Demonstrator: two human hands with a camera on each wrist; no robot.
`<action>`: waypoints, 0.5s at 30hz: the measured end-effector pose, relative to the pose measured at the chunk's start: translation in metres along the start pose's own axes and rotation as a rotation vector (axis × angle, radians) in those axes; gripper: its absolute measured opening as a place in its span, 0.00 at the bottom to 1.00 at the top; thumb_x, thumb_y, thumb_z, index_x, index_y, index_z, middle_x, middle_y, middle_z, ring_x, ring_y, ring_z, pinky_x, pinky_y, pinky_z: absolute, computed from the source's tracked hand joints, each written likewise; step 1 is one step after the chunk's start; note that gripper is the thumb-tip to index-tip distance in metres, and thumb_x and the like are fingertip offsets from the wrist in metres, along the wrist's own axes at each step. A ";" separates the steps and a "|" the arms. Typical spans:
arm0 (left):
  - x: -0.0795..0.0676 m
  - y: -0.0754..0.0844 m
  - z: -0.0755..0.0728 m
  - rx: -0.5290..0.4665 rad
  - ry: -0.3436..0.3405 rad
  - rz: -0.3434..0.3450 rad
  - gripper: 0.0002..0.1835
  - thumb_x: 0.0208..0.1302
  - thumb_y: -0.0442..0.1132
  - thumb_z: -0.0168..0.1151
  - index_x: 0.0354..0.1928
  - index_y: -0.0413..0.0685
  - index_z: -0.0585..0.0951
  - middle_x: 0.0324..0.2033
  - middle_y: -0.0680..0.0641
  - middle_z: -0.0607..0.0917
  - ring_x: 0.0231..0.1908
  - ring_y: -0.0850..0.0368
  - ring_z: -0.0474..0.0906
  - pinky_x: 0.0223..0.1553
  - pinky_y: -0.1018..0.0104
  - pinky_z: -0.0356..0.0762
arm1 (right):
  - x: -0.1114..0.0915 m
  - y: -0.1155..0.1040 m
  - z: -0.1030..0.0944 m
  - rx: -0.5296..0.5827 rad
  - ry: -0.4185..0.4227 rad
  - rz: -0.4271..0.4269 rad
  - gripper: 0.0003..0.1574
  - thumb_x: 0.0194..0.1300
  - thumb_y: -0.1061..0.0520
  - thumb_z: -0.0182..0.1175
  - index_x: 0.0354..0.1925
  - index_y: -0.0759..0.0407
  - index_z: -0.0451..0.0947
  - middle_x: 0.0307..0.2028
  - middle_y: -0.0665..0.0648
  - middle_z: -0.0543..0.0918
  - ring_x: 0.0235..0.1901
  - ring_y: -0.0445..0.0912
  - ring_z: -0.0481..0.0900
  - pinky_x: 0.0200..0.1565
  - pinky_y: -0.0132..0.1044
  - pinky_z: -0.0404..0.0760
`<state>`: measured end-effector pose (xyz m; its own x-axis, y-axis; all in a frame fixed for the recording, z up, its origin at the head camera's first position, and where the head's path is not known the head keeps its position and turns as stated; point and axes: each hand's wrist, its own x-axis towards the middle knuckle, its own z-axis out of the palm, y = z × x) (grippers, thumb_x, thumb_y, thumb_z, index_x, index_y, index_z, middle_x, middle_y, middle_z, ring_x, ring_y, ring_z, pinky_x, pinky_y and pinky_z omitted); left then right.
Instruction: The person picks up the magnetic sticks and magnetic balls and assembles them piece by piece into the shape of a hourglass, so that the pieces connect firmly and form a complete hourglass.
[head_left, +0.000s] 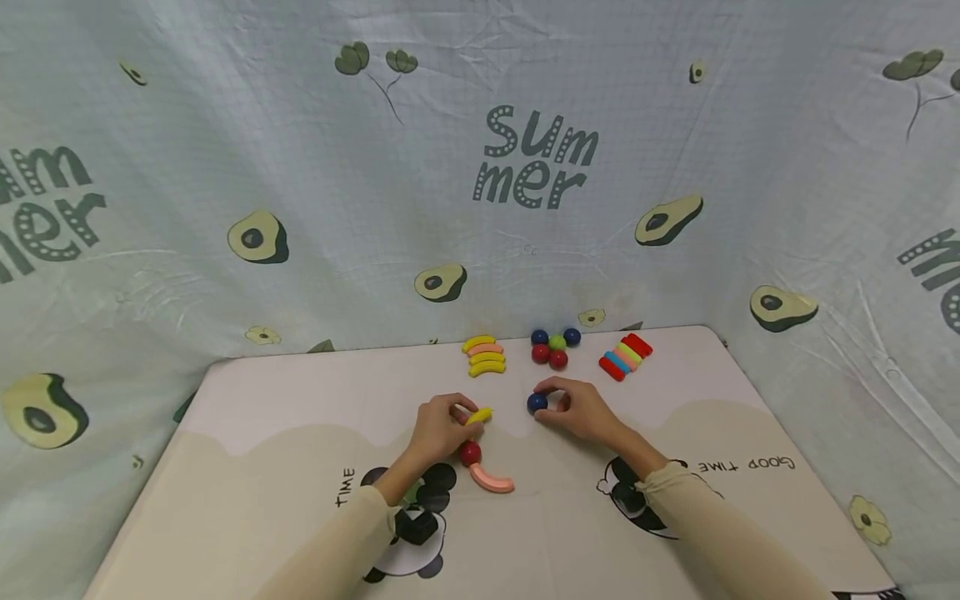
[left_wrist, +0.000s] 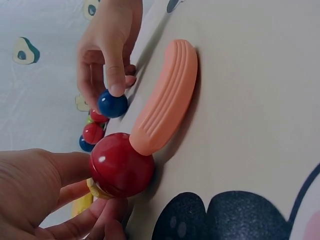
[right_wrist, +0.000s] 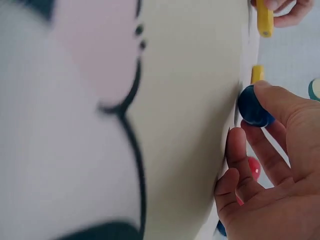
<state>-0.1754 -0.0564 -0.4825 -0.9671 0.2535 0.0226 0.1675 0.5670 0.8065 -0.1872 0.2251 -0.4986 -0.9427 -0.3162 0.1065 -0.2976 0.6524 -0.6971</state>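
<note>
My left hand (head_left: pixel 442 423) pinches a short yellow curved rod (head_left: pixel 480 415) between thumb and fingers. Just below it sits a glossy red ball (head_left: pixel 470 452), with the rod partly hidden behind the ball in the left wrist view. A ribbed pink curved rod (left_wrist: pixel 167 100) lies on the table with one end against the red ball. To the right, my right hand (head_left: pixel 579 408) holds a dark blue ball (right_wrist: pixel 254 107) by thumb and fingertips, low over the tabletop. A gap separates the blue ball from the yellow rod.
At the back of the table (head_left: pixel 300 400) lie a stack of yellow and pink curved rods (head_left: pixel 487 357), a cluster of blue, green and red balls (head_left: pixel 557 342), and a row of coloured straight rods (head_left: pixel 621 358). A printed curtain (head_left: pixel 337 167) hangs behind.
</note>
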 end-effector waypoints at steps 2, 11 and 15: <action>0.000 -0.001 0.000 -0.007 0.000 -0.008 0.11 0.60 0.34 0.75 0.43 0.41 0.86 0.27 0.48 0.81 0.26 0.57 0.74 0.26 0.68 0.75 | 0.002 -0.002 0.003 0.005 -0.009 -0.006 0.24 0.62 0.52 0.75 0.56 0.51 0.83 0.45 0.49 0.84 0.31 0.43 0.75 0.34 0.33 0.77; -0.002 -0.006 0.002 0.001 0.015 -0.019 0.12 0.60 0.36 0.76 0.44 0.42 0.86 0.28 0.48 0.81 0.27 0.57 0.75 0.27 0.70 0.76 | 0.010 -0.011 0.016 0.007 -0.042 -0.025 0.24 0.63 0.52 0.74 0.56 0.51 0.83 0.47 0.50 0.84 0.31 0.43 0.75 0.34 0.32 0.76; -0.002 -0.008 0.003 -0.002 0.022 -0.010 0.12 0.60 0.36 0.76 0.44 0.42 0.86 0.28 0.49 0.82 0.28 0.57 0.75 0.27 0.71 0.76 | 0.015 -0.016 0.024 -0.005 -0.075 -0.053 0.23 0.64 0.51 0.73 0.57 0.51 0.82 0.47 0.49 0.84 0.30 0.42 0.75 0.34 0.32 0.76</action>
<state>-0.1740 -0.0591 -0.4909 -0.9726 0.2310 0.0275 0.1577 0.5678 0.8079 -0.1926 0.1938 -0.5031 -0.9118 -0.4008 0.0898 -0.3476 0.6366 -0.6884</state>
